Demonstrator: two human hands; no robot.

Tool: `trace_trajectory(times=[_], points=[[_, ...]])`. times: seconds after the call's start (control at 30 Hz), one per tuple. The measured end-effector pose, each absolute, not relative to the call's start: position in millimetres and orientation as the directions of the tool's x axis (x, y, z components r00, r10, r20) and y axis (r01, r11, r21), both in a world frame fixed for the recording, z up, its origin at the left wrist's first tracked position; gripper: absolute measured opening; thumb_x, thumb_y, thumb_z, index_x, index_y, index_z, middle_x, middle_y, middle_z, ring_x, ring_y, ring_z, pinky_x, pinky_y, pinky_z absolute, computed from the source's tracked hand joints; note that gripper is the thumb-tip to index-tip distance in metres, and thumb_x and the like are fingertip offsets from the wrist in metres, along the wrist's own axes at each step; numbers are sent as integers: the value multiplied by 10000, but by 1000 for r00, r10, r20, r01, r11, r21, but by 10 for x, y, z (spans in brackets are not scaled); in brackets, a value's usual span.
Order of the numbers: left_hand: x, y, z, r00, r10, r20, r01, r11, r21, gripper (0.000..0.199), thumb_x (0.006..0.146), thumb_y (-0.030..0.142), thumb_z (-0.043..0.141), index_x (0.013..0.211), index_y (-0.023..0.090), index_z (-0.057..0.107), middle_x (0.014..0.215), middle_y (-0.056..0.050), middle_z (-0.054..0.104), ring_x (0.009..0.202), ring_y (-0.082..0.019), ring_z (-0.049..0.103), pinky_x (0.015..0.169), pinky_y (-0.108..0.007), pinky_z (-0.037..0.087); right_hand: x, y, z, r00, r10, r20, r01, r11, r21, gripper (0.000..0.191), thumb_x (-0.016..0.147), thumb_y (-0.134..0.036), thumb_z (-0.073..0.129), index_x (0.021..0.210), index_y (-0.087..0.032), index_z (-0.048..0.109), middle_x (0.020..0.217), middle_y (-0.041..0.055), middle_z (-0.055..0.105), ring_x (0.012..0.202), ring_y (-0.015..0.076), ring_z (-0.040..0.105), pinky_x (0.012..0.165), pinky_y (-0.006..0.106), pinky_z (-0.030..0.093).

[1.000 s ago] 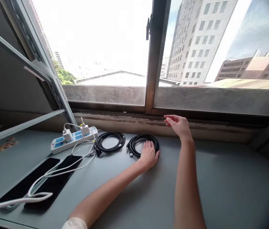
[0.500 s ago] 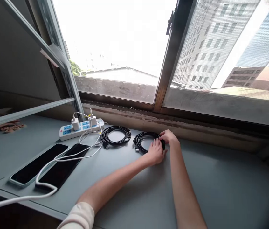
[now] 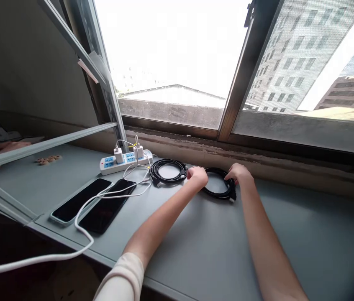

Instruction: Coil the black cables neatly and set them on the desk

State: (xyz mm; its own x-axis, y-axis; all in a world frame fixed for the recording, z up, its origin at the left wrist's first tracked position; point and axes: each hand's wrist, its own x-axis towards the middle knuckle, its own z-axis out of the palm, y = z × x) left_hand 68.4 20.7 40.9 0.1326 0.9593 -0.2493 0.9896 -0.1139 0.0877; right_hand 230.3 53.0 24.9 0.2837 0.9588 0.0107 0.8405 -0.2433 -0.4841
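On the grey tabletop lies a coiled black cable (image 3: 217,195) with a plug at its lower right; both my hands are at it. The fingers of my left hand (image 3: 198,177) curl closed at the coil's left edge, their tips partly hidden. My right hand (image 3: 240,173) pinches the coil's right edge, close to the connector ends. Just left of my left hand, a second coiled black cable (image 3: 167,180) rests flat with its connectors at the lower left and right.
A white power strip (image 3: 126,162) with two plugged chargers stands by the wall. White charging cords run over two phones, one light-rimmed (image 3: 81,201) and one black (image 3: 108,207). Metal shelf framing (image 3: 51,144), small brown pieces (image 3: 48,160) and another person's hand (image 3: 15,146) are at left.
The coil between my hands has been turned, its connectors going from the left side to the right. My left hand has moved to the coil's left edge. The view has swung left.
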Motion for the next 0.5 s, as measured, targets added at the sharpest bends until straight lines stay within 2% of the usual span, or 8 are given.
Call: trace_trajectory(times=[0.07,0.17,0.3,0.43,0.5], points=[[666,241,401,144,952,-271,988,-124,90,275,832,267,576,1063,119,583,1085,-96,597,981,-206,574,806,-395,490,2268,556,261,314,948,-61,856,-310,-415,239,424,-99,818,555,-140,622,678,125,634,722,308,657,619,403,540],[641,283,419,168,950,-263,984,-146,102,312,862,319,531,1116,138,548,1129,-86,565,982,-193,568,826,-406,488,2242,547,308,321,938,-128,870,-346,-352,199,472,-103,793,581,-149,633,690,116,634,740,290,658,641,385,540],[601,299,446,176,954,-243,982,-153,110,347,860,321,533,1161,147,523,1177,-97,536,1014,-207,553,839,-417,482,2223,470,386,298,940,-164,879,-337,-337,148,536,-130,763,617,-160,643,689,92,635,734,255,660,635,333,535],[548,284,475,202,943,-264,977,-175,121,347,854,317,543,1156,146,527,1196,-100,528,1022,-209,552,840,-418,482,2155,415,464,284,941,-184,878,-332,-346,105,579,-112,714,606,-153,621,686,98,634,753,263,660,678,345,523],[517,288,502,228,936,-270,971,-198,133,374,807,322,605,1131,142,554,1226,-112,523,1021,-211,560,846,-395,481,2111,405,501,271,941,-201,872,-329,-363,115,577,-121,715,585,-154,606,659,102,627,772,282,657,688,360,517]])
